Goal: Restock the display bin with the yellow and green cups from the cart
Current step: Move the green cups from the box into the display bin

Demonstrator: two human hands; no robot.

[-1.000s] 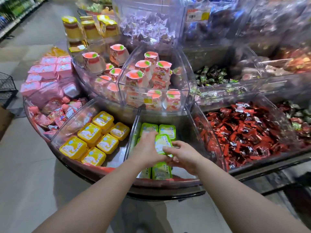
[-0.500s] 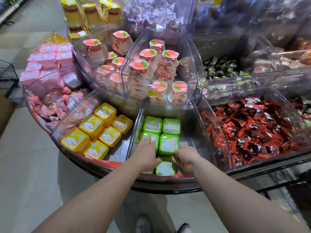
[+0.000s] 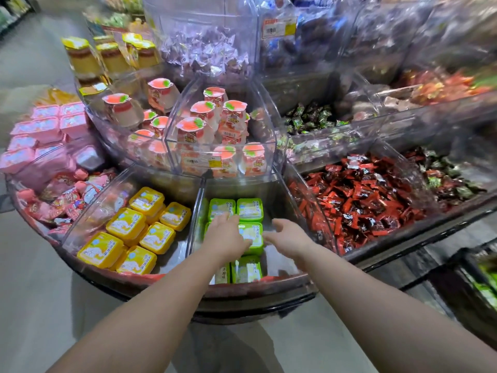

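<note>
Clear display bin (image 3: 279, 184), wedge compartments. Middle compartment: green cups (image 3: 250, 210) in two columns, lids up. Compartment just left: yellow cups (image 3: 126, 224), loosely stacked. Right compartment: red-wrapped candies (image 3: 363, 200). Tier above: peach-lidded jelly cups (image 3: 207, 111). Left hand (image 3: 224, 238) lies flat on the green cups, fingers straight and together, touching lids. Right hand (image 3: 289, 235) hovers just beside them, fingers relaxed, slightly apart, holding nothing.
</note>
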